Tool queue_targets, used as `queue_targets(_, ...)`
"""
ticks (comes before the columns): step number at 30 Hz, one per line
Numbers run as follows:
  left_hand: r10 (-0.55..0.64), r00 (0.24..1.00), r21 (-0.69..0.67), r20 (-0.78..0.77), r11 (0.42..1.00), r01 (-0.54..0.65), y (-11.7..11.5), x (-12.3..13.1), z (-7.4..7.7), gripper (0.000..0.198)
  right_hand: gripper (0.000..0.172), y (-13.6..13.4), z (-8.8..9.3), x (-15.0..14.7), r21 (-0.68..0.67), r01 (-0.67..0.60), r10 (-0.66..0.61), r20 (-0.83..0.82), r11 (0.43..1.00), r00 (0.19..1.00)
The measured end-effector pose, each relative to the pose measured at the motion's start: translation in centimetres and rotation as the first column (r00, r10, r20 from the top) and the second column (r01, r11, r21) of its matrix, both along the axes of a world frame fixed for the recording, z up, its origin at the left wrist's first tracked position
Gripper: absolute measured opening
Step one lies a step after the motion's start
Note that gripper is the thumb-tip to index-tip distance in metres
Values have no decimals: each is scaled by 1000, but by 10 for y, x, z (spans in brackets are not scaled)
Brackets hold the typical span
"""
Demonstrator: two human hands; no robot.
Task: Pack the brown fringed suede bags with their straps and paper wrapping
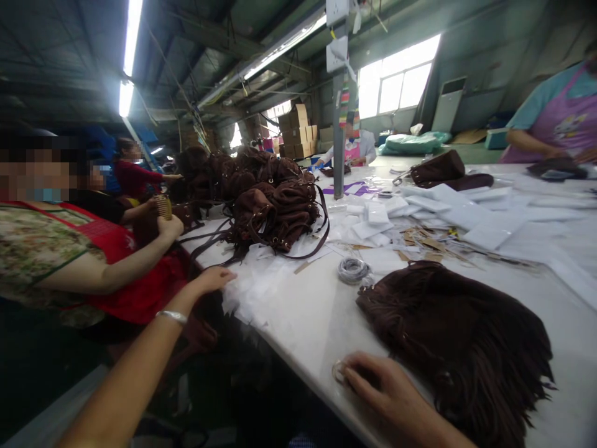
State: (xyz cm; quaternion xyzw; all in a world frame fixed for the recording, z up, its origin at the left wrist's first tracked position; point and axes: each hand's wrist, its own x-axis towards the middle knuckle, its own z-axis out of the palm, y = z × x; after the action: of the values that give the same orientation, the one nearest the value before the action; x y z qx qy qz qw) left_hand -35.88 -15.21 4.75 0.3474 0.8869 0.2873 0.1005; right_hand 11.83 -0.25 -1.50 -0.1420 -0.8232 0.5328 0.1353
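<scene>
My left hand [209, 281], a silvery bracelet on its wrist, reaches out over the table edge with fingers stretched. Its fingertips are at the edge of a heap of thin, whitish translucent sheets [259, 286]; I cannot make out a firm grip on them. Low in the view, my right hand [380, 382] pinches a small thin loop [338, 372], perhaps wire or cord, just over the table top. Right beside that hand lies a dark brown fringed bag [448, 317]. A grey coil [353, 270] rests behind the bag's left end.
Brown bags with straps [275, 211] are piled at the far left of the white table [303, 317]. White packets [375, 214] and brown tags [422, 242] lie beyond the coil. A metal post [339, 124] rises behind. A co-worker in a red apron [140, 280] holds a brush.
</scene>
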Motion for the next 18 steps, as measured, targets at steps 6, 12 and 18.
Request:
queue_targets(6, -72, 990, 5, -125, 997, 73, 64, 33, -39, 62, 34, -1, 5, -1, 13, 13, -13, 17, 1000, 1000)
queue_targets(12, -127, 972, -7, -197, 992, 128, 119, 114, -93, 69, 38, 0, 2, -2, 17, -18, 17, 59, 1000, 998)
queue_targets(18, -162, 970, -29, -181, 987, 160, 148, 144, -84, 52, 36, 5, -1, -2, 19, -34, 32, 75, 999, 997)
